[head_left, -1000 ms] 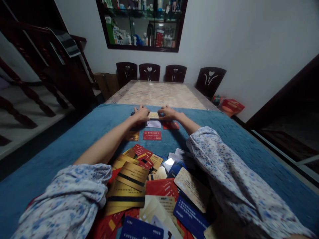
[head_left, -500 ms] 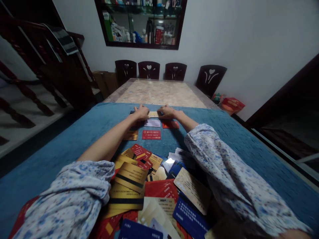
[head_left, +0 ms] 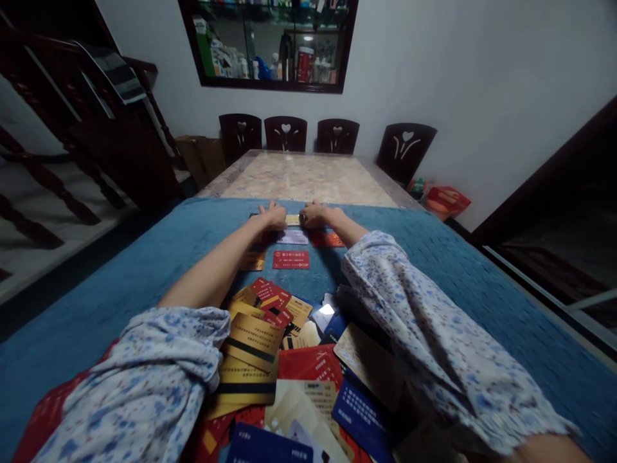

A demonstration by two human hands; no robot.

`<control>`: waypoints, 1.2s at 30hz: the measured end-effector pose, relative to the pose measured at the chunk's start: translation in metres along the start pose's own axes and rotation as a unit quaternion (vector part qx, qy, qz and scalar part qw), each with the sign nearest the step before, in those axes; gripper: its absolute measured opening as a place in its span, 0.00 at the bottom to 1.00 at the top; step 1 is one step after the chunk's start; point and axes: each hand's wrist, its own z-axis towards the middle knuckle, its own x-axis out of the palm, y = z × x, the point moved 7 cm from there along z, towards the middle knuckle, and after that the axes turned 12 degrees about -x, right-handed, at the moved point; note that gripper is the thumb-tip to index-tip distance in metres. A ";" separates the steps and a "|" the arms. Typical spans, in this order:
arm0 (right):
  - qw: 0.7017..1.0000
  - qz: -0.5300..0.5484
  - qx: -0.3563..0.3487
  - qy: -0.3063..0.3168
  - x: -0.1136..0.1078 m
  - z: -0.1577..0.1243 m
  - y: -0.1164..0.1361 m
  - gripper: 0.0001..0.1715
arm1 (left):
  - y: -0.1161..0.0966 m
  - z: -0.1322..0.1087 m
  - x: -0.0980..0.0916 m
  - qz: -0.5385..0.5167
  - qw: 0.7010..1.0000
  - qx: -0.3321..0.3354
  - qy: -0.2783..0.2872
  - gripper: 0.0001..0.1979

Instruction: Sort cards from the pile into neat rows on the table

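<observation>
My left hand (head_left: 273, 215) and my right hand (head_left: 315, 215) are both stretched far forward, at the back row of laid-out cards. Between them lies a cream card (head_left: 293, 220) on the blue cloth; each hand has its curled fingers at one end of it, covering those ends. Just nearer lies a pale lilac card (head_left: 292, 237), with a red-orange card (head_left: 328, 240) to its right. A red card (head_left: 290, 260) sits in the nearest row, beside a gold card (head_left: 253, 261) partly behind my left forearm. A dark card at my left hand is mostly hidden.
A loose heap of gold, red, blue and cream cards (head_left: 253, 337) fills the near side between my forearms. The blue cloth (head_left: 144, 257) covers this end of the table; the bare patterned tabletop (head_left: 308, 177) lies beyond. Several dark chairs (head_left: 285, 134) stand at the far wall.
My right hand has shifted slightly left along the cream card, and less of the card shows between my hands. The whole view has moved a little.
</observation>
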 end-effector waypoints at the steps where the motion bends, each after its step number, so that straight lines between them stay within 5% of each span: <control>1: 1.000 0.001 0.012 0.011 0.001 0.000 0.000 0.24 | -0.001 0.000 0.000 0.004 1.000 -0.002 0.000 0.16; 10: 0.998 -0.001 0.058 0.030 -0.002 -0.002 0.004 0.26 | -0.003 -0.008 -0.003 0.012 1.000 0.008 -0.008 0.17; 19: 1.000 -0.023 0.018 0.008 -0.010 -0.019 -0.002 0.28 | -0.002 -0.016 -0.010 0.005 0.999 0.014 -0.032 0.14; 36: 0.997 0.015 -0.015 -0.078 -0.016 -0.121 0.005 0.25 | -0.026 -0.091 -0.020 0.007 0.991 0.098 -0.092 0.20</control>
